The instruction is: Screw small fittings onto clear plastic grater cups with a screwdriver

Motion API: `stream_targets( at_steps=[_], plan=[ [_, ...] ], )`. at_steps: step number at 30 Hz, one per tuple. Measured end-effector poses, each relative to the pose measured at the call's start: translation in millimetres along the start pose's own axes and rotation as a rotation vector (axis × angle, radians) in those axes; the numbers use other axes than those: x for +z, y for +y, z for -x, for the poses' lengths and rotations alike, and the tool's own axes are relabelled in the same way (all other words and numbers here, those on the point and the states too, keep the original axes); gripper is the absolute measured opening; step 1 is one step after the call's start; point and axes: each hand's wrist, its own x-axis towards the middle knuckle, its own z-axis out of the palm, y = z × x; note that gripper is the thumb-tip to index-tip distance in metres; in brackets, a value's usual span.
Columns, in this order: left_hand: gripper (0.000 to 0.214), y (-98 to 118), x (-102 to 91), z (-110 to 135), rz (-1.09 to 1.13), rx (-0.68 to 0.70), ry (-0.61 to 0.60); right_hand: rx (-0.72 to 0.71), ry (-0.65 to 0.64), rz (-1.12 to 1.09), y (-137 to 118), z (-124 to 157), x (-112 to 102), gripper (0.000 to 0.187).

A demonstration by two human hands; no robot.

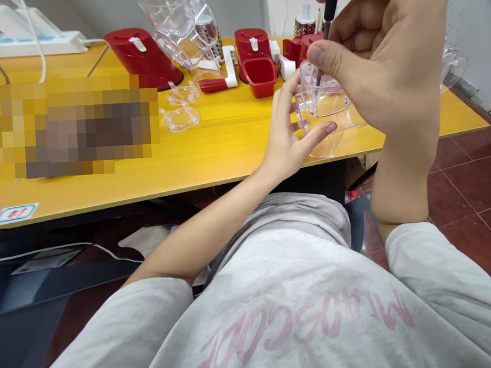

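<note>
My right hand (370,51) is closed round a black-handled screwdriver (330,15), held nearly upright at the right of the head view. The screwdriver's shaft reaches down into a clear plastic part (327,105) at the table's front edge. My left hand (289,124) grips that part from its left side, thumb in front and fingers behind. What the screwdriver's tip touches is hard to make out through the clear plastic. Behind my left hand stands a red plastic body with a small red cup (260,78) in front of it.
Clear plastic rings (181,118), a white crank with a red handle (218,85) and a tilted red housing (142,57) are on the yellow table (226,135). Large clear parts (175,23) stand behind. A white power strip (40,44) lies at the back left. One patch is pixelated.
</note>
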Motion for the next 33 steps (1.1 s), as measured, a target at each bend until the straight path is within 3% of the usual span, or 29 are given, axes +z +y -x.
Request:
stream_targets(
  at_steps=[7, 12, 14, 16, 18, 20, 22, 24, 25, 26, 27, 28, 33],
  plan=[
    [0.122, 7.5, 2.4, -1.1, 0.019, -0.037, 0.015, -0.006, -0.002, -0.013, 5.3, -0.9, -11.1, 0.075],
    [0.111, 18.3, -3.9, 2.0, -0.015, -0.024, -0.064, -0.258, 0.245, -0.096, 27.3, -7.2, -21.7, 0.045],
    [0.105, 23.4, -7.2, 3.8, -0.032, -0.024, -0.120, -0.383, 0.367, -0.234, 28.9, -7.7, -23.5, 0.046],
    [0.103, 26.9, -9.3, 4.9, -0.036, -0.029, -0.152, -0.263, 0.227, -0.117, 25.8, -7.0, -25.4, 0.048],
    [0.103, 27.7, -9.8, 5.1, -0.035, -0.032, -0.162, -0.176, 0.214, -0.052, 24.1, -7.5, -25.9, 0.056],
    [0.102, 26.3, -8.9, 4.7, -0.032, -0.036, -0.160, -0.187, 0.207, -0.056, 29.5, -11.0, -22.5, 0.062],
    [0.101, 24.3, -7.4, 4.2, -0.027, -0.044, -0.143, -0.298, 0.192, -0.076, 40.3, -16.4, -15.7, 0.059],
    [0.100, 22.9, -6.2, 3.9, -0.028, -0.054, -0.132, -0.554, 0.354, -0.178, 48.2, -20.2, -9.6, 0.063],
    [0.100, 22.8, -5.8, 3.9, -0.032, -0.056, -0.135, -0.555, 0.322, -0.175, 48.6, -20.4, -8.2, 0.063],
    [0.100, 23.0, -5.5, 3.9, -0.033, -0.058, -0.142, -0.419, 0.178, -0.110, 46.0, -19.5, -8.4, 0.056],
    [0.100, 23.5, -5.2, 3.9, -0.033, -0.061, -0.148, -0.288, 0.146, -0.113, 40.9, -17.6, -10.0, 0.051],
    [0.101, 24.2, -4.9, 4.0, -0.028, -0.068, -0.147, -0.245, 0.163, -0.159, 34.2, -15.0, -12.7, 0.049],
    [0.108, 25.1, -3.0, 5.2, 0.007, -0.118, -0.069, -0.180, 0.112, -0.109, 10.0, -5.1, -25.3, 0.053]
  ],
)
